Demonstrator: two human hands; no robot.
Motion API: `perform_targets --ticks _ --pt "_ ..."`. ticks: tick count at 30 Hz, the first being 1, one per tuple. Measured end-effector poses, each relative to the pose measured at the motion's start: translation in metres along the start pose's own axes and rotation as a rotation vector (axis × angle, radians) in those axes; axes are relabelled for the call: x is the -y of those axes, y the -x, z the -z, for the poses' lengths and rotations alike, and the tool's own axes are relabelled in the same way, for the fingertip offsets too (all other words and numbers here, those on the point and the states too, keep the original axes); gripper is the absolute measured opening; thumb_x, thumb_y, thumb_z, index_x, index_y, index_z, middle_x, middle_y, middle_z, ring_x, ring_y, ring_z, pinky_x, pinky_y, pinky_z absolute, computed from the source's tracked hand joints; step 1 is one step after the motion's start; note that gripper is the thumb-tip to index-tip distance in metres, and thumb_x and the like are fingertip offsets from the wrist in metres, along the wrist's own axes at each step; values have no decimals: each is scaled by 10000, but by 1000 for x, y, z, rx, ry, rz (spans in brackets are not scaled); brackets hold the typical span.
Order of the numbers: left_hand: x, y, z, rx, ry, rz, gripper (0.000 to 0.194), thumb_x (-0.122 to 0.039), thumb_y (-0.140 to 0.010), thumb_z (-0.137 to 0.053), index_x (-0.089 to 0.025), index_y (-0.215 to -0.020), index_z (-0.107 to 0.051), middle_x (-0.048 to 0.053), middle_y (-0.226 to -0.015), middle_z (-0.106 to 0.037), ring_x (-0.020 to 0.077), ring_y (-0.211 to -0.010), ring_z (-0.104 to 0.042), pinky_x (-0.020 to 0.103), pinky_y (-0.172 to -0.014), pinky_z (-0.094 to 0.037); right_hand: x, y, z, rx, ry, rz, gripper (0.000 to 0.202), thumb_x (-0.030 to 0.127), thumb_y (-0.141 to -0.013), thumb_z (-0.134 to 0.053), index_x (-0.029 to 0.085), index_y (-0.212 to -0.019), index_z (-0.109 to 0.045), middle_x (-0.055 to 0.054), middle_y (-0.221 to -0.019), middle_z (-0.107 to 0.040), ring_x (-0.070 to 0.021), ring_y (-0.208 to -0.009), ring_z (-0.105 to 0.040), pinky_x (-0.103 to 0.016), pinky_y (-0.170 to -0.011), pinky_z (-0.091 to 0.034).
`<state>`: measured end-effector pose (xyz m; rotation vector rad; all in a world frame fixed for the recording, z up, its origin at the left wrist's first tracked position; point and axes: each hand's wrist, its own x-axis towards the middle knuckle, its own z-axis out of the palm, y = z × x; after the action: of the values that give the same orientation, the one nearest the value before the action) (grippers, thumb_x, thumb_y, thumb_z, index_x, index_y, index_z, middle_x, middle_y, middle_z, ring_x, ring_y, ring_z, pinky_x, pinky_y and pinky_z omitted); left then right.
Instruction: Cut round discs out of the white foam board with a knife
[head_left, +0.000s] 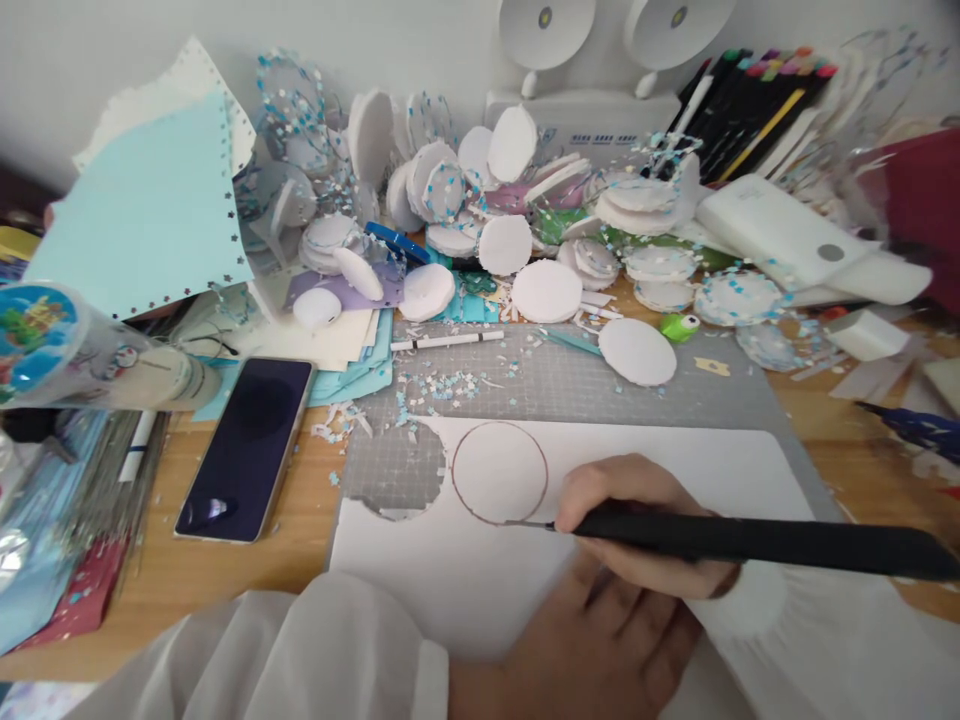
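My right hand (637, 490) is closed round a black pen-shaped cutter (772, 540). The cutter's thin metal tip touches the lower edge of a brown-outlined circle (500, 472) on a white foam-like sheet (675, 455). My left hand (592, 640) lies flat on the sheet with its fingers stretched out, partly beneath my right hand. To the left of the circle, a rough-edged round gap in the sheet shows the grey cutting mat (397, 460). A white disc (637, 351) rests on the mat beyond the sheet.
A phone (246, 450) and a patterned cup (112, 350) stand left. Along the back are piled white discs (547, 290), a white two-headed lamp (585, 120) and markers (757, 110). A white pen (450, 340) and blue-white scraps (457, 385) lie on the mat.
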<state>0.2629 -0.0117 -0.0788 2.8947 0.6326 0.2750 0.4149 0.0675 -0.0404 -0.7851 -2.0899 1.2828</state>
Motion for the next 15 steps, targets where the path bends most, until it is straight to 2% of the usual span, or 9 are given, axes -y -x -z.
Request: perform_targets --ticks 10,15 --pt "-1 -2 -3 -41 -1 -14 589 -559 -934 -377 -173 -1361 -503 101 -1466 -442 307 -1336 -340 512 -1119 -190 -7 -4 -9 7 -103 36 231 72 -786 -526 205 -965 -586 43 -677 -560 -66 -566 -489 -177 -536 -390" --pt "-1 -2 -4 -110 -39 9 643 -599 -913 -383 -157 -1364 -502 89 -1456 -464 328 -1359 -295 527 -1121 -168 -8 -6 -10 22 -95 49 233 75 -781 -517 204 -962 -585 36 -666 -564 -77 -561 -492 -189 -536 -392"
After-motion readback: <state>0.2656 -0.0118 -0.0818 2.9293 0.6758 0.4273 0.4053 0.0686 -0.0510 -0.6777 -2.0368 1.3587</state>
